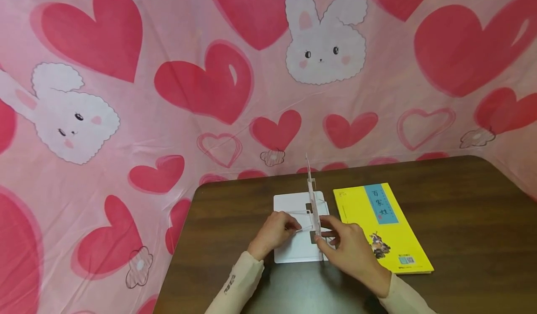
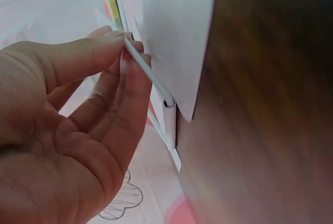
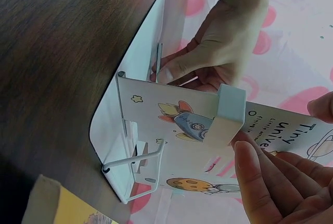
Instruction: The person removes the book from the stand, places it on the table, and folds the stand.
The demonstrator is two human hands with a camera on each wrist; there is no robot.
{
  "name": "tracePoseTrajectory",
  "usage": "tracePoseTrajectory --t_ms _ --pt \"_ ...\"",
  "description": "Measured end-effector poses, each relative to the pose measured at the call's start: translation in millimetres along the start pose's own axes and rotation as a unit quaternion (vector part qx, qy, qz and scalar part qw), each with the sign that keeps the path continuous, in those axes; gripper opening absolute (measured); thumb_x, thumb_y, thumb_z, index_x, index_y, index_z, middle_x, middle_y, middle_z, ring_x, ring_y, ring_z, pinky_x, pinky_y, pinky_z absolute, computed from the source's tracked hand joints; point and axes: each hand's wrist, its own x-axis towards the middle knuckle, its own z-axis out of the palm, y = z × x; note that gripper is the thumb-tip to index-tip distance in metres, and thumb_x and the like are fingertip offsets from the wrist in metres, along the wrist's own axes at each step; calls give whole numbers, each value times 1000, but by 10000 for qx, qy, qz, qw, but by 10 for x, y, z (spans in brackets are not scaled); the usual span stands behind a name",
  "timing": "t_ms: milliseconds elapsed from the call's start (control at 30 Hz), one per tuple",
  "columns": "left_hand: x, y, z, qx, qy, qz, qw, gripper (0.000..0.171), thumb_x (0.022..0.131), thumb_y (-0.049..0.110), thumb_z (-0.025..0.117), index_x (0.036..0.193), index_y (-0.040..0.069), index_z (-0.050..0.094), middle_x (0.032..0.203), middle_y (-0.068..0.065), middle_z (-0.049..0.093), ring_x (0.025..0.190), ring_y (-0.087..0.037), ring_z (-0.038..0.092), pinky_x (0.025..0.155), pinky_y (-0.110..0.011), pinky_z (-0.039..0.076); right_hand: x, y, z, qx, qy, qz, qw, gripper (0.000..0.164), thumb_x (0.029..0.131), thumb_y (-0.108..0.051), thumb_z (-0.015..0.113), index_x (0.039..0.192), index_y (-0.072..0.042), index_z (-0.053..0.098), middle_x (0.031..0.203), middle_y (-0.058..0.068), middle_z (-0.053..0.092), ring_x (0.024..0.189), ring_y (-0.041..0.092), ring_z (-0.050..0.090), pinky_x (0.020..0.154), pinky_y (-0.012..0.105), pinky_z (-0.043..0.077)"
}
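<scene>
A white book stand [image 1: 289,249] has its base on the table and its back panel [image 1: 313,202] raised upright, seen nearly edge-on from the head. In the right wrist view the panel [image 3: 156,99] shows a printed rocket, a planet and lettering. My left hand [image 1: 277,230] pinches a thin white wire leg [image 2: 148,73] behind the panel, between thumb and fingertips. My right hand [image 1: 350,246] grips the panel from the right, its fingertips beside a white block-shaped clip [image 3: 226,114]. A bent wire page holder [image 3: 138,159] sticks out from the stand's lower edge.
A yellow book [image 1: 377,230] with a blue title strip lies just right of the stand, close to my right hand. The dark wooden table [image 1: 465,221] reaches back to a pink cloth [image 1: 176,104] printed with hearts and rabbits.
</scene>
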Motion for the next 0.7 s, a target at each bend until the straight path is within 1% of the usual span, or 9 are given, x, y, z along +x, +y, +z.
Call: tracePoseTrajectory --t_ms 233,433,533,700 --pt "-20 -8 -19 114 -106 -166 9997 17 88 -3 74 90 10 84 81 -1 77 67 -3 56 65 -18 50 3 11 -9 -36 69 -83 9999 40 83 -10 85 120 -6 72 114 14 80 84 14 80 66 17 58" --pt "-32 -10 -26 146 -174 -328 9992 15 87 -1 76 91 11 84 80 1 76 67 -3 56 66 -18 50 9 2 -20 -16 -43 109 9999 40 84 -13 85 122 -6 71 116 14 79 85 15 80 68 17 58" --pt "-37 -14 -27 115 -213 -335 9991 13 87 1 78 91 11 84 80 0 76 68 -4 56 66 -19 50 4 2 -20 14 -73 158 9998 40 85 -13 85 122 -6 71 117 15 79 86 15 80 68 17 59" --pt "-36 -23 -23 124 -199 -264 9994 10 87 5 80 92 12 84 81 0 77 68 -3 57 67 -19 50 -2 16 -19 -2 -25 68 10000 41 84 -12 85 122 -6 71 116 15 80 85 15 80 68 17 59"
